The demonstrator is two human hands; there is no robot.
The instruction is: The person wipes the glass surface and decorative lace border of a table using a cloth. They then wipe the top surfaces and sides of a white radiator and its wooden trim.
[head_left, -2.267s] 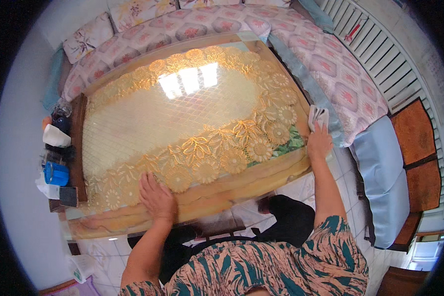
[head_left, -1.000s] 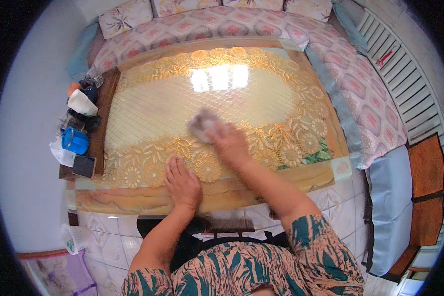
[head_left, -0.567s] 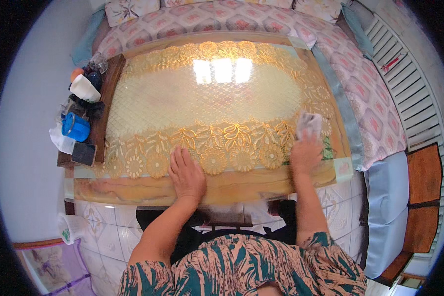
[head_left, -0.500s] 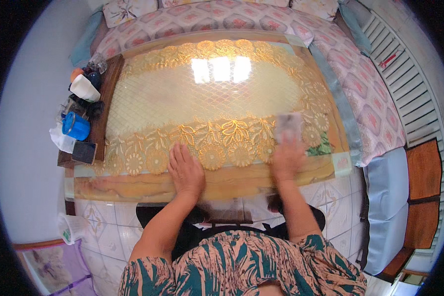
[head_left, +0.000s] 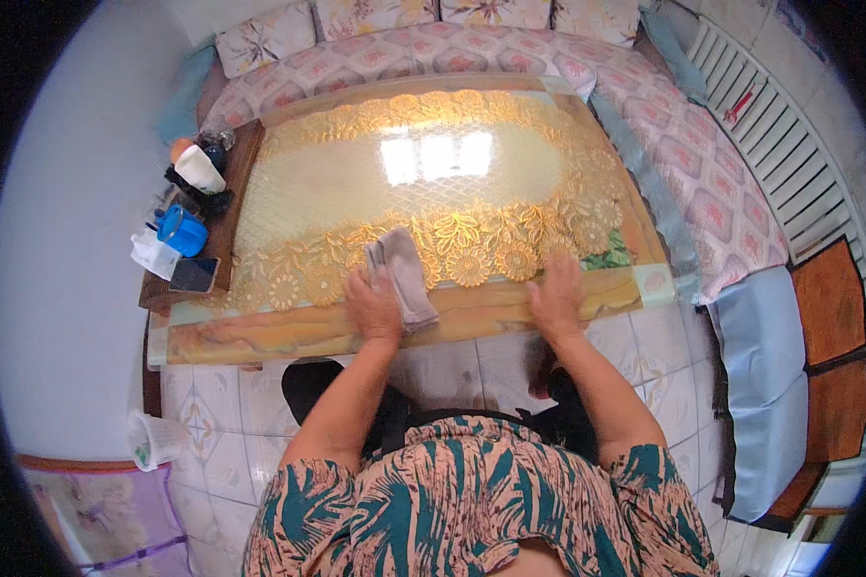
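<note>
A folded grey cloth (head_left: 401,274) lies on the glass-topped table (head_left: 289,332) over its gold lace cover (head_left: 471,183), near the front edge. My left hand (head_left: 373,306) rests on the cloth's left side, fingers over it. About a hand's width from the cloth, my right hand (head_left: 556,298) lies flat on the table's front edge, fingers spread, holding nothing.
At the table's left end stand a blue cup (head_left: 181,229), a white-wrapped object (head_left: 200,168), a dark phone (head_left: 192,275) and crumpled white paper (head_left: 152,255). A floral-covered sofa (head_left: 702,192) wraps the far and right sides. A white bucket (head_left: 152,440) stands on the tiled floor.
The cloth was in my right hand, sweeping across the table's right half; now it lies at my left hand and my right hand is empty at the front edge.
</note>
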